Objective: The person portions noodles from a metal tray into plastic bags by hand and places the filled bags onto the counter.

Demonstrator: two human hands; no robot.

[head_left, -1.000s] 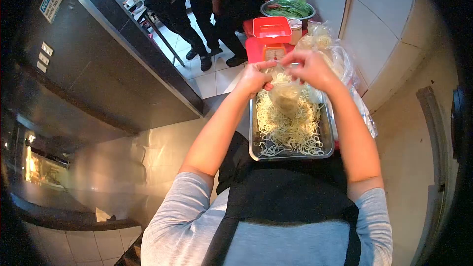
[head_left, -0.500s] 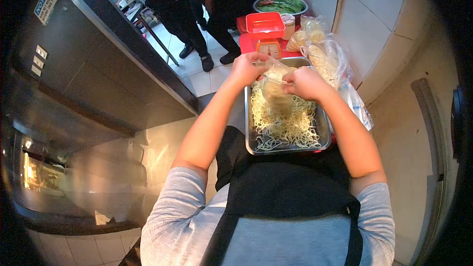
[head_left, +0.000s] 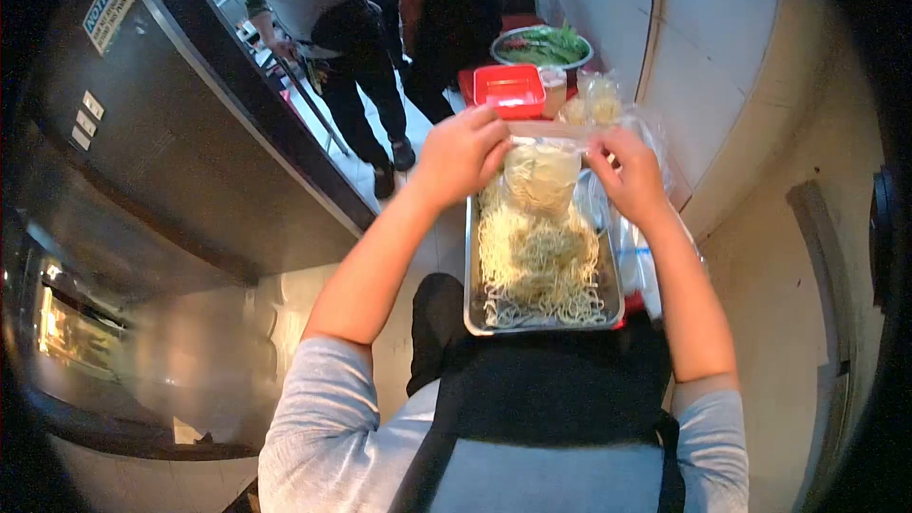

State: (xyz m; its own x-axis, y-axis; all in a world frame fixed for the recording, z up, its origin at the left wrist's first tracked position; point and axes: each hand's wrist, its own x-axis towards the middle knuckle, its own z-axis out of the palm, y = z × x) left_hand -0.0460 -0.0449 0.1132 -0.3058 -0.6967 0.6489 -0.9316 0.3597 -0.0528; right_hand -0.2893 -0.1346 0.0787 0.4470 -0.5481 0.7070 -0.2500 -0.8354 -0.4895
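Observation:
A clear plastic bag (head_left: 541, 179) with noodles in its lower part hangs between my two hands. My left hand (head_left: 464, 154) pinches the bag's top edge at the left corner. At the opposite corner my right hand (head_left: 627, 169) is closed on the same edge, which is stretched between them. Below the bag lies a metal tray (head_left: 469, 275) holding a loose heap of pale noodles (head_left: 537, 271). The bag hangs above the far part of the heap and hides some of it.
Beyond the tray stand a red plastic basket (head_left: 510, 90) and a bowl of green leafy vegetables (head_left: 546, 45). Filled plastic bags (head_left: 602, 100) lie along the tiled wall at right. People (head_left: 351, 38) stand at the far left, near a dark partition (head_left: 190, 114).
My hands have moved apart and the bag's top is now pulled straight between them. The bag hangs flatter, facing me. A person in the background has shifted, and my view has tilted slightly.

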